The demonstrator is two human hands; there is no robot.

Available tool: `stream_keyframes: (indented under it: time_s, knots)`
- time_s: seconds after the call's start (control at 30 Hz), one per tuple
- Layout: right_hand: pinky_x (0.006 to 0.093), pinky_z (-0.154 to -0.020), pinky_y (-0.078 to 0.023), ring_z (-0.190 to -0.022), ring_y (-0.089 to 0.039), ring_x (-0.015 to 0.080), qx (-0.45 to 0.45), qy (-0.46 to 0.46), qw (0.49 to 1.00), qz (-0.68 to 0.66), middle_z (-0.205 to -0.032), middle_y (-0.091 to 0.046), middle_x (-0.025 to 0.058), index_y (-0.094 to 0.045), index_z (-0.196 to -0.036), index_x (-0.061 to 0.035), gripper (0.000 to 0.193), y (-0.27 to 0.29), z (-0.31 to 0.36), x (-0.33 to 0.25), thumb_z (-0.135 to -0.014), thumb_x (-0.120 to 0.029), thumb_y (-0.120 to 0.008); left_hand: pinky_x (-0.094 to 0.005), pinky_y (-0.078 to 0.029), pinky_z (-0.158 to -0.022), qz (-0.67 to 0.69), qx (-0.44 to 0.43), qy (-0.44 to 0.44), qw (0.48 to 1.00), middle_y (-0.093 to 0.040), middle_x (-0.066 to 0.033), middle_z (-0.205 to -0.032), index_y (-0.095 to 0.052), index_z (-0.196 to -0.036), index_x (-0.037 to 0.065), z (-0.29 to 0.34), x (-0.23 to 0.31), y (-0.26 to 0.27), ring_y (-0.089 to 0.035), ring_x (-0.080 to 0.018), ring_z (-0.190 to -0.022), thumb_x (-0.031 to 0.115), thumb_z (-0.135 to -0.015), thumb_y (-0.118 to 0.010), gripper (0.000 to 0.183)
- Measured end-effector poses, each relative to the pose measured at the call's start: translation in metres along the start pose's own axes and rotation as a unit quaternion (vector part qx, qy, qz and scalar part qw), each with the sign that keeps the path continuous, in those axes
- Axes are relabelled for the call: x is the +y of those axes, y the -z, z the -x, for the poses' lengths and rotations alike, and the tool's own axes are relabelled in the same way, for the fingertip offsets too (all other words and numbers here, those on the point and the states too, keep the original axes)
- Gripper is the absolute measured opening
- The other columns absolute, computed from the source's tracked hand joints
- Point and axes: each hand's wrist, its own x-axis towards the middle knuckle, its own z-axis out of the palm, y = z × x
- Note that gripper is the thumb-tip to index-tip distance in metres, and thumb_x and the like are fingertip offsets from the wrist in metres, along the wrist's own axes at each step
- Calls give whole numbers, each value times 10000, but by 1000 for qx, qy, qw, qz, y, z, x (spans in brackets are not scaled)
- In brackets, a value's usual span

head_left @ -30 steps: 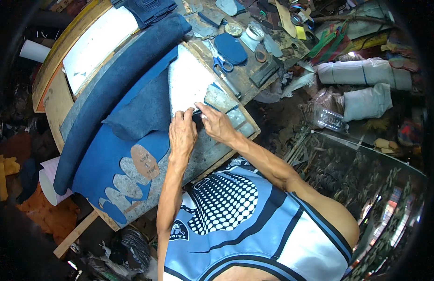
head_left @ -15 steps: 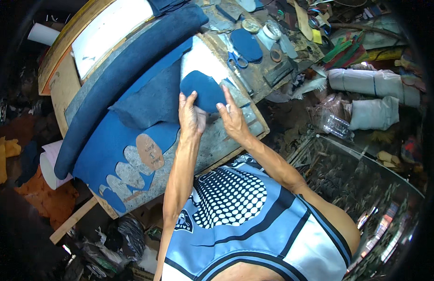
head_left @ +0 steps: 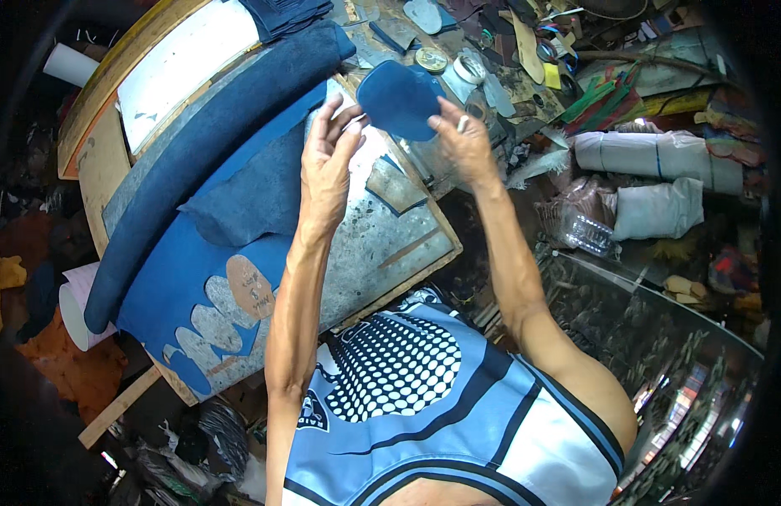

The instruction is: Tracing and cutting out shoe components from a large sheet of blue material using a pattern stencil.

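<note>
A rounded blue leather piece (head_left: 397, 99) is held out over the cluttered far part of the table. My right hand (head_left: 466, 148) pinches its right edge between thumb and fingers. My left hand (head_left: 327, 164) is by the piece's left edge, its fingers half bent and apart; whether a fingertip touches the piece I cannot tell. Left of that hand lies a blue leather sheet (head_left: 167, 261) with rounded cut-outs along its near edge. A brown oval template (head_left: 250, 287) rests on the sheet. A folded-over flap of the leather (head_left: 247, 190) lies beyond it.
A long blue leather roll (head_left: 213, 160) curves along the table's far left side. Tape rolls (head_left: 469, 69), offcuts and a yellow piece (head_left: 552, 77) crowd the far bench. White wrapped bundles (head_left: 656, 160) lie at right. A wooden bar (head_left: 121, 409) juts out at lower left.
The blue leather piece has moved up and to the right, over the far bench. My right hand has gone with it; my left hand has come off its lower left edge.
</note>
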Motion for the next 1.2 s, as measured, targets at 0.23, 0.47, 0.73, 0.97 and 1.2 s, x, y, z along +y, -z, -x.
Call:
stream_keyframes:
  time_s: [0.23,0.47,0.73,0.97,1.2]
  knots:
    - [339,-805,-556,-932,-701,221,-229,204,893,329,-1123,-720,113,-684,-1236,-133,335,20,10,-54,-913,-67,-626,-323,-523,-858,-320,-178,65,928,-691,-159,-1044,-547,-1372,18,-2,21,13,-653,-192,-978,279,-854,-769,622]
    - [299,-821,-537,-929,-667,162,-27,69,987,141,-1053,-713,97,-538,-1391,-27,493,-11,31,-55,-942,-175,-679,-276,-546,-802,-120,-139,135,974,-688,-61,-1055,-604,-1265,-17,4,-16,-3,-645,-117,-912,145,-940,-665,368]
    - [254,-850,-504,-982,-618,128,47,1,997,-60,-1089,-672,99,-454,-1414,86,569,-43,66,34,-936,-127,-677,-319,-543,-893,34,43,81,995,-666,-108,-1155,-553,-1294,-6,-4,-74,-10,-652,-176,-1006,125,-904,-719,444]
    - [229,-419,-368,-507,-493,91,41,18,998,-41,-800,-648,35,-519,-1380,46,517,21,-37,9,-923,-142,-671,-346,-463,-1064,-78,-55,-87,992,-562,-212,-1364,-329,-1494,-9,-53,7,-29,-552,-248,-1257,165,-941,-678,676]
    - [344,-721,-518,-777,-687,192,164,-133,946,244,-988,-746,97,-695,-1224,-73,395,82,-128,106,-843,-173,-724,-353,-437,-1076,-140,57,-36,988,-508,-230,-1425,-224,-1541,-5,9,31,45,-530,-278,-1292,154,-977,-629,713]
